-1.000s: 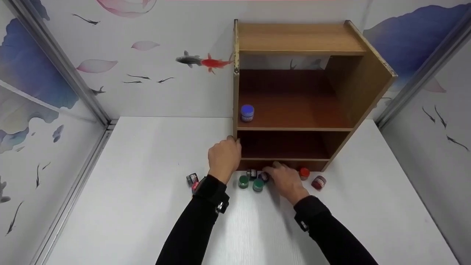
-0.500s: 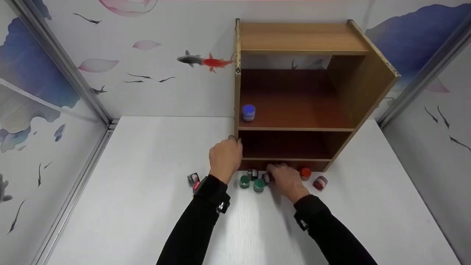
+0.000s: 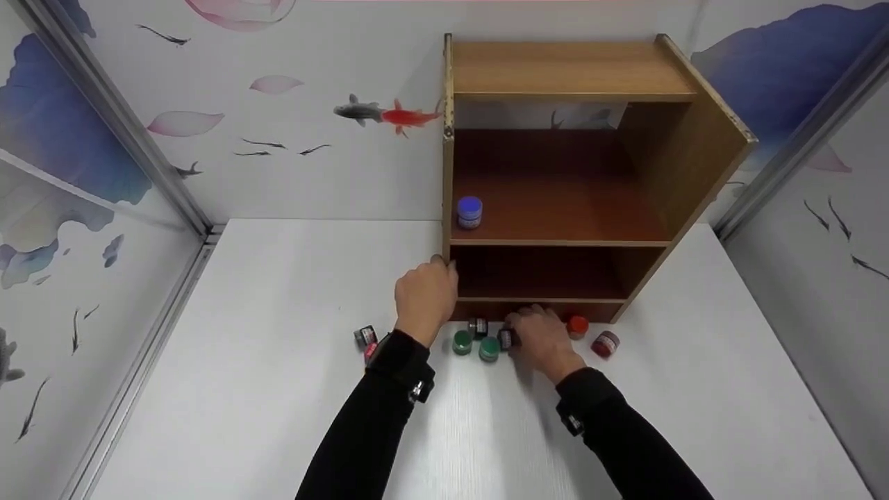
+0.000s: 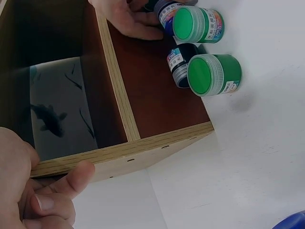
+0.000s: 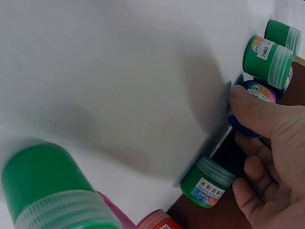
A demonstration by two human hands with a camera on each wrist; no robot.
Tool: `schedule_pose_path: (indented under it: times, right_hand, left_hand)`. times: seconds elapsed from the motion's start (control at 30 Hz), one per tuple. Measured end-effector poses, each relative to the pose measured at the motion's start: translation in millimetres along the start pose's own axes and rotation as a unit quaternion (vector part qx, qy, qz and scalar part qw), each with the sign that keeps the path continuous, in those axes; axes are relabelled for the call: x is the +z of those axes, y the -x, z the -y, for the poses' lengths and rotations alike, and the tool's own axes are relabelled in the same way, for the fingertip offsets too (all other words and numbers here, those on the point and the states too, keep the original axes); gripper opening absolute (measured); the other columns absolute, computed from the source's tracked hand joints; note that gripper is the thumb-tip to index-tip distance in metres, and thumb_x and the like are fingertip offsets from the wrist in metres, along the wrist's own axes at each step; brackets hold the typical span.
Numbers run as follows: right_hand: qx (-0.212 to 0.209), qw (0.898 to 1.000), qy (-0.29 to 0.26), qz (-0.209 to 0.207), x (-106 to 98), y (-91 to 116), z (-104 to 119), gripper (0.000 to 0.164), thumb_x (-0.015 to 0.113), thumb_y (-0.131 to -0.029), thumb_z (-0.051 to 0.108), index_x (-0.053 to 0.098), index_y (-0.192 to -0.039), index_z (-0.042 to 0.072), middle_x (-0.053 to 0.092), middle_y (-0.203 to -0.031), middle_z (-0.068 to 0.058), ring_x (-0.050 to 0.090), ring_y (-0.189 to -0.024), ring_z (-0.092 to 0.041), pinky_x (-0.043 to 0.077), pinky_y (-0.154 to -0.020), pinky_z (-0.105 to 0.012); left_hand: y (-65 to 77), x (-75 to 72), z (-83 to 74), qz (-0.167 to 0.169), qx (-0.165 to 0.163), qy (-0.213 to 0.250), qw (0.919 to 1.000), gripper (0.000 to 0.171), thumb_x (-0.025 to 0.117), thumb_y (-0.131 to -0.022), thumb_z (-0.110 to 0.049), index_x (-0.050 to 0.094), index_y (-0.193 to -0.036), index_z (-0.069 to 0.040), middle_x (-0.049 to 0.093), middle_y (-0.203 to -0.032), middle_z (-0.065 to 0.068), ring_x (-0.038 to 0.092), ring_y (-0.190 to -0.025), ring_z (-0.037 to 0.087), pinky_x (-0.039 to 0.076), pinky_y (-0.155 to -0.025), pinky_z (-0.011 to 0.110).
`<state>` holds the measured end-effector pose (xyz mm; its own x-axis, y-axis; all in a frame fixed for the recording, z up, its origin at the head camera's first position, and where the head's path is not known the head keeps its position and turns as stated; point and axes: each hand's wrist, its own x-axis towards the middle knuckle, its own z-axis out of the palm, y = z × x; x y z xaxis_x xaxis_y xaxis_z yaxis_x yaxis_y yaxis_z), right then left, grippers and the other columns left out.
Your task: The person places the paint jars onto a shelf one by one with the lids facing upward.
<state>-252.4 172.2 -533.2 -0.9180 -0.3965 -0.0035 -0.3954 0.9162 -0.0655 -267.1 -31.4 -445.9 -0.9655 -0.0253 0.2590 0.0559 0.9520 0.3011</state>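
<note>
My left hand (image 3: 425, 295) grips the left side panel of a wooden shelf unit (image 3: 562, 242). In the left wrist view its thumb and fingers (image 4: 76, 179) lie around the panel's edge. My right hand (image 3: 543, 340) pinches a dark blue paint jar (image 5: 243, 125) on the table, right at the unit's foot. The thumb lies across that jar's label in the right wrist view. Two green-lidded paint jars (image 3: 462, 342) and a black paint jar (image 4: 178, 63) stand or lie just left of it. Another green jar (image 5: 206, 183) is close to the right hand's curled fingers.
A blue-lidded jar (image 3: 469, 212) stands on the middle shelf at its left end. To the right of my right hand are a red-lidded jar (image 3: 576, 327) and a tipped dark red jar (image 3: 605, 344). More jars (image 3: 364, 337) lie beside my left wrist. Printed walls enclose the white table (image 3: 278, 389).
My right hand has shifted slightly right, and the dark blue jar has moved a little right and turned with it. The left hand keeps its grip on the panel.
</note>
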Motion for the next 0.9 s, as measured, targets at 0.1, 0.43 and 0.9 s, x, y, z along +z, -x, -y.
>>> schedule_pose_path:
  times: [0.1,0.43,0.9]
  right_hand:
    - [-0.006,1.000,0.004,0.006,-1.2,0.4,-0.8,0.048,0.084,-0.074,0.031,0.068,-0.113,0.006,0.067,-0.113,-0.014,0.059,-0.114,-0.037,0.045,-0.100,-0.051]
    - [-0.006,0.999,-0.031,0.004,-5.9,5.2,-3.6,0.049,0.076,-0.082,0.040,0.063,-0.121,0.013,0.073,-0.104,-0.011,0.062,-0.106,-0.037,0.042,-0.100,-0.056]
    - [-0.015,0.998,-0.042,-0.043,-4.0,6.3,-4.7,0.046,0.078,-0.081,0.037,0.064,-0.118,0.014,0.071,-0.113,-0.011,0.060,-0.111,-0.038,0.041,-0.099,-0.055]
  left_hand:
    - [0.2,0.1,0.2,-0.001,0.000,-0.002,1.0000,0.041,0.044,-0.103,-0.035,0.067,-0.086,-0.006,0.071,-0.072,0.012,0.069,-0.062,0.029,0.054,-0.052,0.042]
    - [0.7,-0.4,-0.3,0.001,0.003,-0.003,1.0000,0.041,0.043,-0.103,-0.034,0.068,-0.088,-0.005,0.071,-0.072,0.012,0.070,-0.062,0.028,0.055,-0.052,0.041]
    - [1.1,-2.3,-0.6,0.000,0.005,-0.005,1.0000,0.041,0.043,-0.103,-0.034,0.066,-0.085,-0.005,0.071,-0.071,0.012,0.069,-0.063,0.029,0.054,-0.052,0.041]
